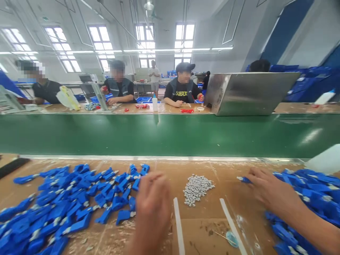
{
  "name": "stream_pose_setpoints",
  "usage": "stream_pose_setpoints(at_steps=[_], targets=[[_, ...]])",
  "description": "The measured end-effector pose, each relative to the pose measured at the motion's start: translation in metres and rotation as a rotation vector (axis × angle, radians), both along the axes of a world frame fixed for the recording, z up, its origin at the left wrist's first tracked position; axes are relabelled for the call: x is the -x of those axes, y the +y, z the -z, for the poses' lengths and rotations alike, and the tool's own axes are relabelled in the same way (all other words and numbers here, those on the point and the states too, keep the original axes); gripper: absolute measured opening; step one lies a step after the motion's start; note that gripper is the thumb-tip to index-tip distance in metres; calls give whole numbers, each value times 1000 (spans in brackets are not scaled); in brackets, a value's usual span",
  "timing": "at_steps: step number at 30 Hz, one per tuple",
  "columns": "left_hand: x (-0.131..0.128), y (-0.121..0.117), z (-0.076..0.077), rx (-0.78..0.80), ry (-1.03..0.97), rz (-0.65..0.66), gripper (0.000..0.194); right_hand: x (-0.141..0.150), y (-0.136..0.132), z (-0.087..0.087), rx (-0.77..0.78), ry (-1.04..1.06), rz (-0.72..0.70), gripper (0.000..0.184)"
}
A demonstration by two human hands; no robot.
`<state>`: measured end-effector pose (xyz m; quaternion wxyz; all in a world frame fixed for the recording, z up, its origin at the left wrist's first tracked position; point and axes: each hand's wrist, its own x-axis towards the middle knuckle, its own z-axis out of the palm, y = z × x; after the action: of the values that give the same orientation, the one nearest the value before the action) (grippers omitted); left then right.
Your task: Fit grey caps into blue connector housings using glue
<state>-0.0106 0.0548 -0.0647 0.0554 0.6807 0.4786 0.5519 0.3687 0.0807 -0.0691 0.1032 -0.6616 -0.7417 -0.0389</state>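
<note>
My right hand [261, 184] has its fingers pinched on a blue plastic part [246, 180] with a pale grey tip, at the left edge of the right-hand heap. Motion smears my left hand [154, 202]; its fingers look curled, and whatever they may hold is hidden. It is beside the large left-hand heap of blue plastic parts [61, 202], many of which carry pale grey ends. Between my hands lies a pile of small grey pieces [197, 189]. More blue plastic parts [313, 191] are heaped under and around my right forearm.
Two white tape strips [178, 226] [232, 226] run along the brown tabletop. A small clear-blue dish [232, 239] with a thin stick lies near the right strip. Beyond is a green conveyor belt [159, 134]; across it, several people work near a metal box [249, 94] and a white bottle [154, 103].
</note>
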Motion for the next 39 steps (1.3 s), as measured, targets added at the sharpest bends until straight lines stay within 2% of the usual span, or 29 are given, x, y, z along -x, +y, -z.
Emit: stream_pose_setpoints(at_steps=[1,3,5,7,9,12,14,17,20,24,28,32,34,37,39], targets=[[-22,-9,1,133,-99,168,16,13,-9,-4,17,72,-57,13],[-62,-26,7,472,-348,423,37,43,-30,-12,78,267,-185,20],[-90,-37,14,673,-594,572,55,78,-51,-20,178,700,-251,25],[-104,-42,19,748,-741,621,59,108,-67,-23,145,940,-201,26],[-107,-42,20,748,-821,627,53,127,-77,-23,109,1049,-113,26],[-98,-36,21,749,-893,629,47,126,-91,-19,193,1168,-37,39],[-90,-31,23,780,-934,594,48,114,-106,-13,287,1148,-35,43],[-85,-25,29,825,-1011,535,52,97,-129,1,363,985,-56,25],[-84,-23,36,859,-1046,517,53,95,-142,15,413,971,-64,35],[-85,-24,44,906,-1088,480,56,104,-142,30,460,990,-56,46],[-84,-22,47,915,-1119,457,57,106,-141,31,444,962,-76,48],[-84,-22,47,928,-1140,448,58,101,-148,28,373,902,-102,34],[-83,-22,48,940,-1150,446,58,98,-151,31,358,856,-171,28],[-83,-22,50,953,-1163,445,59,96,-152,35,362,776,-302,29],[-83,-22,50,956,-1175,454,58,95,-152,33,358,747,-320,30]])
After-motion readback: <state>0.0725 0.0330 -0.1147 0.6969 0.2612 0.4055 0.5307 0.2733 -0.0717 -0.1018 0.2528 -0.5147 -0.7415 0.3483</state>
